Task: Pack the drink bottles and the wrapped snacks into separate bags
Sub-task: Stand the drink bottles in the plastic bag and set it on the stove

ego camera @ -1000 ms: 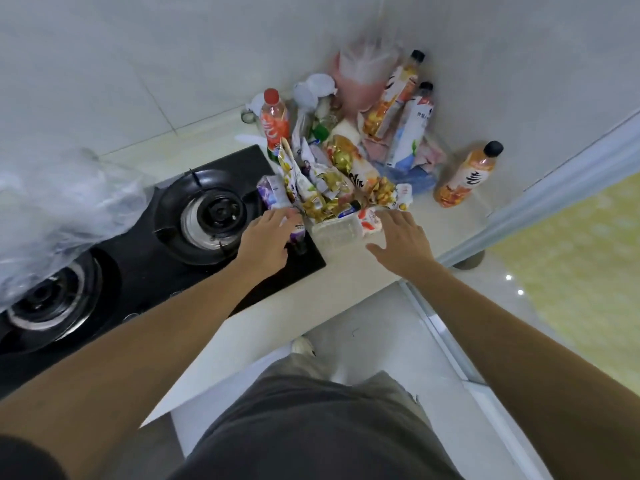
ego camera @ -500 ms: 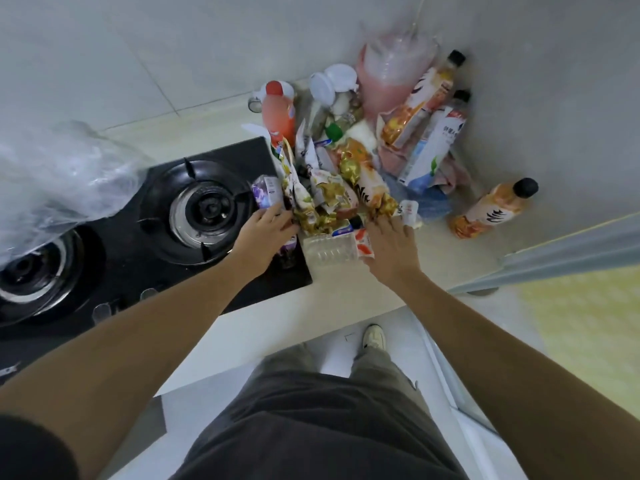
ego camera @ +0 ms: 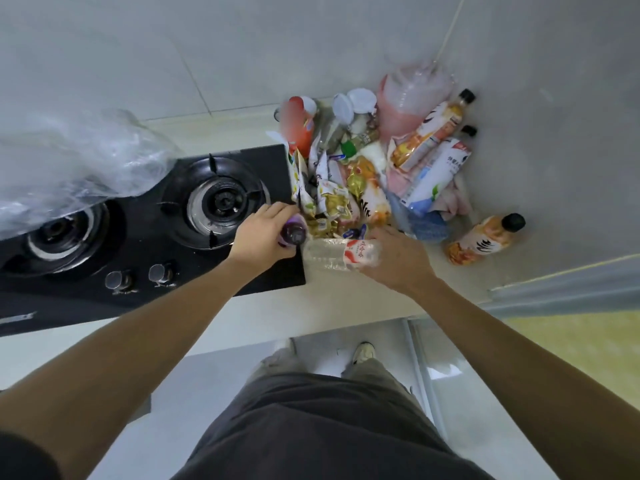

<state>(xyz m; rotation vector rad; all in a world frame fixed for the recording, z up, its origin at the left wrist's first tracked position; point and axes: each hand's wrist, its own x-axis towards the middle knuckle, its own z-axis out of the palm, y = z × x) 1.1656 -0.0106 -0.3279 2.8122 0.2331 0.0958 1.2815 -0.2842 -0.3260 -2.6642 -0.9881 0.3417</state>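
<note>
My left hand (ego camera: 261, 242) grips a small purple bottle (ego camera: 293, 232) with a dark cap, held upright at the stove's right edge. My right hand (ego camera: 398, 256) holds a clear water bottle (ego camera: 337, 253) with a red and white label, lying sideways on the counter. Behind them lies a heap of wrapped snacks (ego camera: 332, 199) in gold and white wrappers. A red-capped orange bottle (ego camera: 298, 124) stands at the back. Two tea bottles (ego camera: 429, 133) lean in the corner on a pink bag (ego camera: 405, 102), and another orange tea bottle (ego camera: 481, 240) lies at the right.
A black gas stove (ego camera: 145, 233) with two burners and two knobs fills the left of the counter. A crumpled clear plastic bag (ego camera: 72, 161) lies over its far left. White lids (ego camera: 353, 105) sit near the wall. The pale counter (ego camera: 346, 303) ends at a sliding door frame on the right.
My left hand has closed round the purple bottle and stood it up. My right hand has taken hold of the clear water bottle. The view has tilted down.
</note>
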